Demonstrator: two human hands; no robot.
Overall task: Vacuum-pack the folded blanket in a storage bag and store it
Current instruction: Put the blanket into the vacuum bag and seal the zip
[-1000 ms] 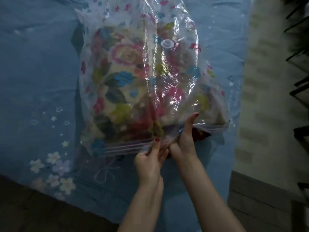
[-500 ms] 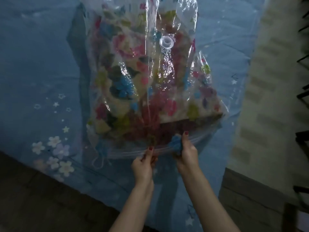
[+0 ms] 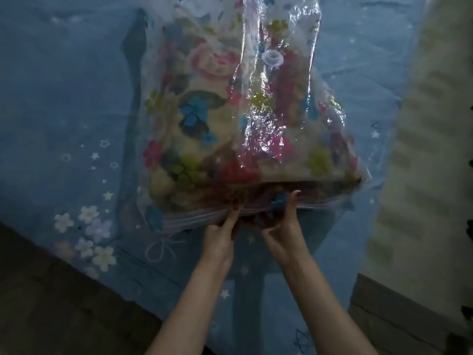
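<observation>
The clear vacuum storage bag [image 3: 256,119] is lying on the blue star-printed bed sheet [image 3: 64,98], with the folded floral blanket [image 3: 204,129] inside it. The left hand [image 3: 221,237] is pinching the bag's zip-seal strip [image 3: 194,219] in a narrow grip. The right hand [image 3: 284,234] is pinching the same edge beside it, thumb up. The white valve [image 3: 272,58] is facing upward.

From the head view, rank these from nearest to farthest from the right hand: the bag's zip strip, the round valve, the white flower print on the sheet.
From the right hand:
1. Zip strip: at its fingertips, along the near edge of the storage bag.
2. Round valve: straight beyond, on the bag's upper face.
3. White flower print: far left on the blue sheet.
</observation>
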